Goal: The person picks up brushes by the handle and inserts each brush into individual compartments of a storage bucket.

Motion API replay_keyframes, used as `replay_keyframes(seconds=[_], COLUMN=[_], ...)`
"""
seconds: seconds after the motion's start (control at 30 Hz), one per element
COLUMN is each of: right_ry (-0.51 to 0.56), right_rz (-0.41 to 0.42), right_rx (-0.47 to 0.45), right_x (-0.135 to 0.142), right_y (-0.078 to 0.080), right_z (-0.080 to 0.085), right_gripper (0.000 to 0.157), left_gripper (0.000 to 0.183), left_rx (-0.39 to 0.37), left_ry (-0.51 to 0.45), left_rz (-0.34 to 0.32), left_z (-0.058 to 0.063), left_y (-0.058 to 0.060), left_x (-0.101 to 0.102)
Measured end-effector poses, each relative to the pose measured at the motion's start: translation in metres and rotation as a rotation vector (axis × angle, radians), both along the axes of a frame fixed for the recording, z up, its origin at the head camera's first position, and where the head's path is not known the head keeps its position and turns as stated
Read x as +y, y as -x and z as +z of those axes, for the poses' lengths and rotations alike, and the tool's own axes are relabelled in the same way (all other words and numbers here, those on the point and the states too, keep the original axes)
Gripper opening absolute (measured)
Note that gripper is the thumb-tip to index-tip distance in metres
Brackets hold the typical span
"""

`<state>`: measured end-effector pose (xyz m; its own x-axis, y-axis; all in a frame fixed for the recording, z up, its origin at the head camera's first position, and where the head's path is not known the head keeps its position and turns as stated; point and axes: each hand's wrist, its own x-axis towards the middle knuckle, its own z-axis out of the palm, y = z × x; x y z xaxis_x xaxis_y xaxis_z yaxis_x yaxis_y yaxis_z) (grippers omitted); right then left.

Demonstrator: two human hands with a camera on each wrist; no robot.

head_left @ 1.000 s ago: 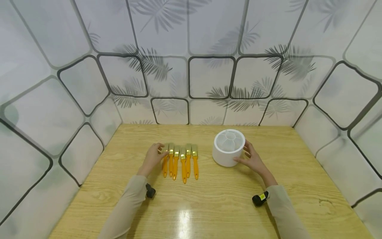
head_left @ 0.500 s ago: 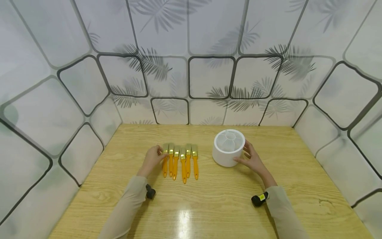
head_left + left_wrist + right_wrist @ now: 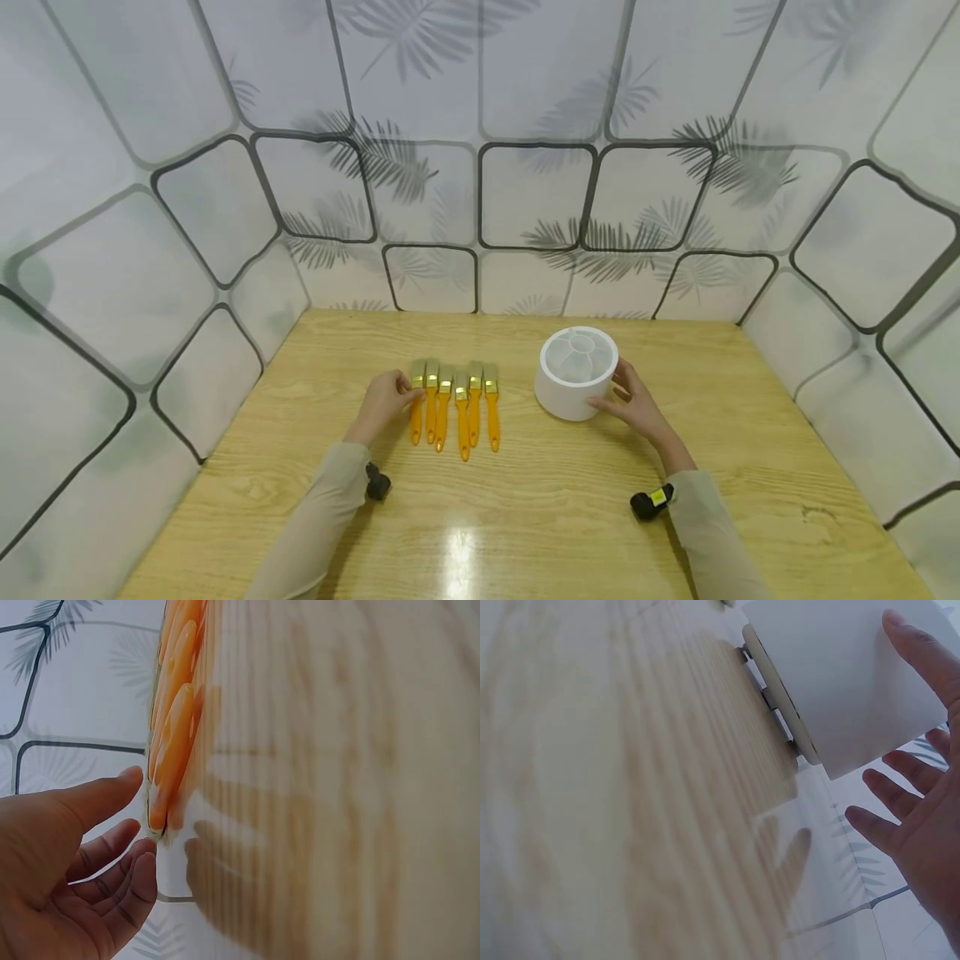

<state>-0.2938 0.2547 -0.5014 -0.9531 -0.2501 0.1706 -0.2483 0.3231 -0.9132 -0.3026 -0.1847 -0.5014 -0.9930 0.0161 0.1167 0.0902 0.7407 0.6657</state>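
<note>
Several flat paintbrushes point(image 3: 463, 429) with orange handles and gold ferrules lie side by side on the table, bristles pointing away. My left hand point(image 3: 384, 406) is at the leftmost paintbrush point(image 3: 416, 425), thumb over it near the ferrule. In the left wrist view, a gap shows between its thumb and loosely bent fingers, beside the orange handles point(image 3: 176, 742); contact is hard to tell. A round white organizer point(image 3: 567, 396) with clear divided compartments stands to the right. My right hand point(image 3: 637, 408) is at its right side, thumb at the wall; in the right wrist view, the fingers are spread and nearly straight.
The wooden table point(image 3: 525, 517) carries a bright light reflection near its front. Patterned white walls point(image 3: 525, 192) enclose the back and both sides. Small feet show under the organizer's base point(image 3: 780, 697).
The left thumb and fingers have drawn closer together at the leftmost paintbrush. The head view has shifted slightly. The right hand stays at the organizer, and the paintbrushes lie as before.
</note>
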Motion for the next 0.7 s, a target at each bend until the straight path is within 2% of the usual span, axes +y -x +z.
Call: replay_keyframes(seconds=[0.23, 0.7], right_ry=[0.017, 0.126], right_rz=[-0.011, 0.019], right_rx=[0.009, -0.029], right_x=[0.0024, 0.0008], right_y=[0.0066, 0.0064], right_z=[-0.0115, -0.0086], right_gripper=[0.086, 0.087], left_gripper=[0.025, 0.029], left_rx=[-0.02, -0.015], left_ry=[-0.003, 0.004], left_rz=[-0.004, -0.012], left_z=[0.0007, 0.0017], left_y=[-0.0013, -0.0031], left_x=[0.0002, -0.0005])
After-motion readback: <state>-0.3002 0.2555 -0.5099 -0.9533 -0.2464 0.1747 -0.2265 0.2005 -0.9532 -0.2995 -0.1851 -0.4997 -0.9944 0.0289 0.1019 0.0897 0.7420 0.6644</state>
